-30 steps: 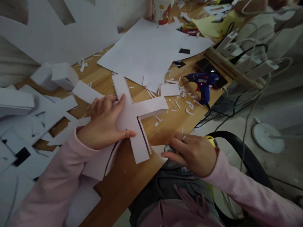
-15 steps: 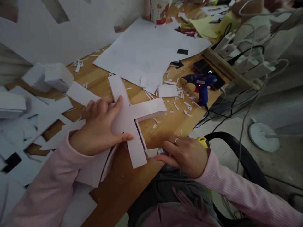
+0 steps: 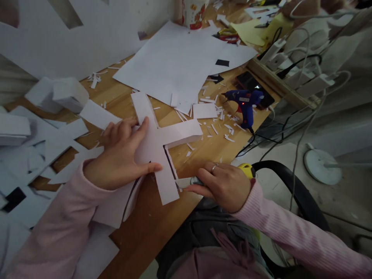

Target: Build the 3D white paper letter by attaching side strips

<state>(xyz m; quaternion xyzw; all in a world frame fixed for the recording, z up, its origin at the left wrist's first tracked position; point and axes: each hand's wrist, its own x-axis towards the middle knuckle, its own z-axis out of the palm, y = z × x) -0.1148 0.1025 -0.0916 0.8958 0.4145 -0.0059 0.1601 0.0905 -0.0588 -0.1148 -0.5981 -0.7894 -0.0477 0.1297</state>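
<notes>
A thick white foam board shape (image 3: 167, 168) with several arms lies on the wooden table in front of me. My left hand (image 3: 116, 155) rests over its left part, thumb and index finger spread apart, pressing on the top. The other fingers curl toward the far left side. In my right hand (image 3: 228, 186) is a utility knife (image 3: 186, 182) with a yellow end, its blade touching the right edge of the near arm. A dark line runs along that edge. Under my left forearm lies another white board piece (image 3: 112, 207), partly hidden.
A blue glue gun (image 3: 247, 102) with a red light stands at the table's right, near a phone (image 3: 255, 87) and a power strip (image 3: 314, 85). A large white sheet (image 3: 168, 62), a paper cup (image 3: 194, 13), folded white boxes (image 3: 69, 93) and many scraps lie around. A black chair armrest (image 3: 290, 186) is at right.
The knife blade has shifted slightly left and up along the near arm's right edge, and my right hand with it. My left hand keeps its place on the board.
</notes>
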